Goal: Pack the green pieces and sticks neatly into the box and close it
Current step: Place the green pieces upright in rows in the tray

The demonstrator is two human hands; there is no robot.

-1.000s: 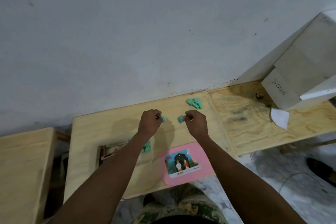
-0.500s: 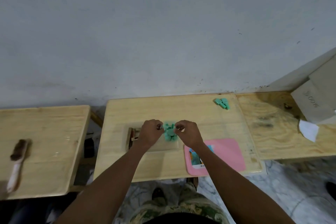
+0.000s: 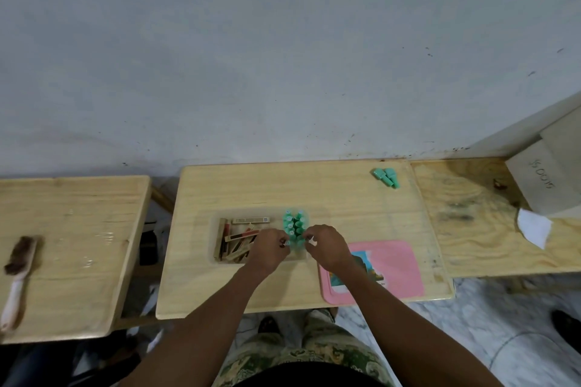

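Between our left hand (image 3: 270,250) and right hand (image 3: 328,248), green pieces (image 3: 295,226) stand upright, packed tight; both curl inward, grip unclear.

**Desk:** How many small green plastic pieces (image 3: 387,177) lie loose on the pale wooden tabletop (image 3: 251,188)?

**Photographer:** Three, in one cluster. Those packed upright in the clear plastic box (image 3: 217,261) are too tightly bunched to count.

**Desk:** And the rest?

**Photographer:** One box, one pink rectangular lid (image 3: 399,264), one bristle brush (image 3: 17,264), three tabletops. The brown wooden sticks (image 3: 239,236) overlap, so no firm count.
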